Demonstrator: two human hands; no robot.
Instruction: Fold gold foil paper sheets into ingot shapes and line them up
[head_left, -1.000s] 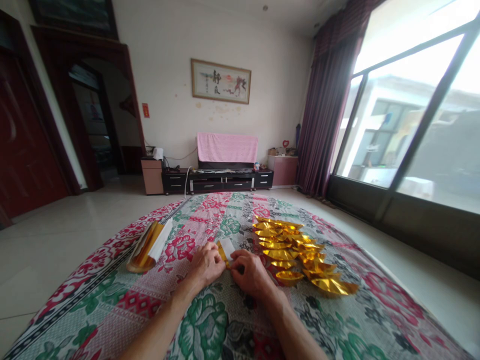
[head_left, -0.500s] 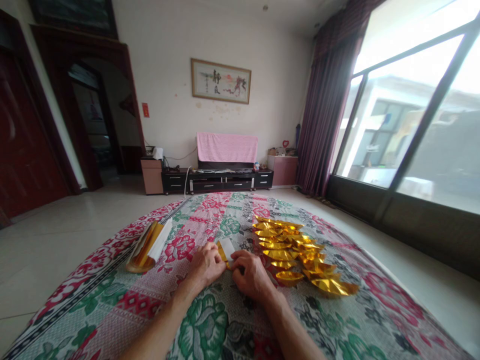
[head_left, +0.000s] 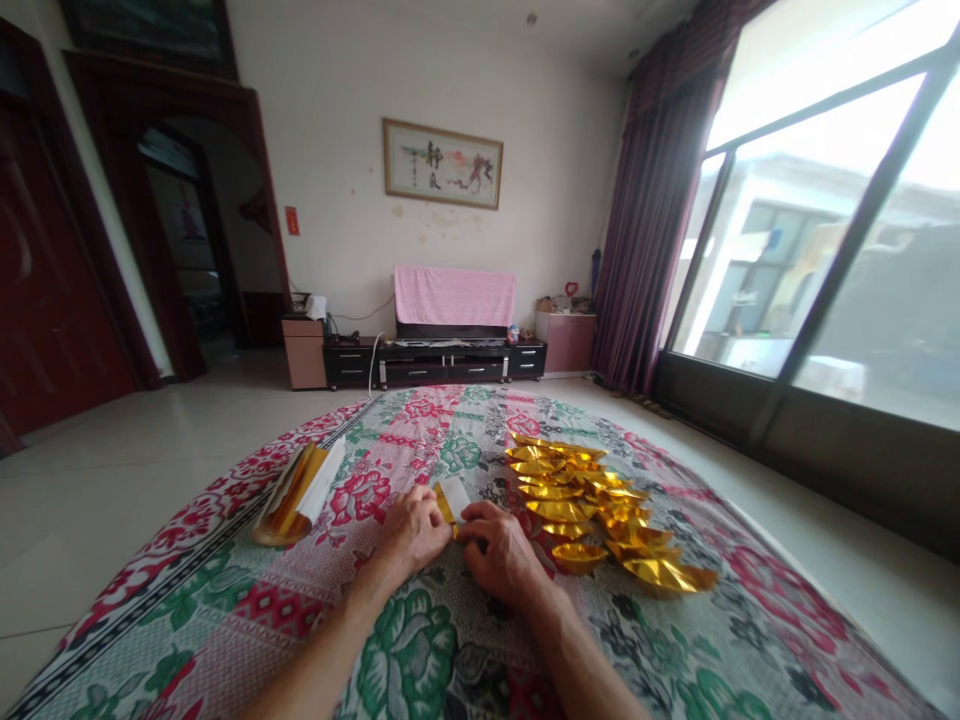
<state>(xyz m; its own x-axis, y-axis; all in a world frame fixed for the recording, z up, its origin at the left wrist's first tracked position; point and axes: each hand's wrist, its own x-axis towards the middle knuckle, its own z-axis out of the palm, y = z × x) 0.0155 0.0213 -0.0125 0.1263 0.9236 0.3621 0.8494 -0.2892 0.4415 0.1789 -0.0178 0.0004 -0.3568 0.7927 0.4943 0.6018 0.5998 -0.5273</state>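
Observation:
A small partly folded sheet of gold paper [head_left: 454, 497], with its white back showing, lies between my two hands on the patterned cloth. My left hand [head_left: 414, 527] is closed on its left side, thumb and forefinger at the gold edge. My right hand [head_left: 498, 545] is closed at its right side, fingers curled and thumb near the lower corner. Both hands partly cover the paper. To the right, folded gold paper ingots [head_left: 577, 557] lie in two rough rows. A curled stack of gold and white paper sheets [head_left: 296, 495] rests to the left.
The flowered cloth [head_left: 409, 650] covers the rounded surface before me. Beyond it, a low black cabinet [head_left: 450, 368] stands against the wall, with a pink cloth [head_left: 455, 295] draped above. A purple curtain [head_left: 641, 250] and large window are at right.
My right hand has shifted very slightly at the paper's right edge. My left hand, the paper and the gold ingots look the same.

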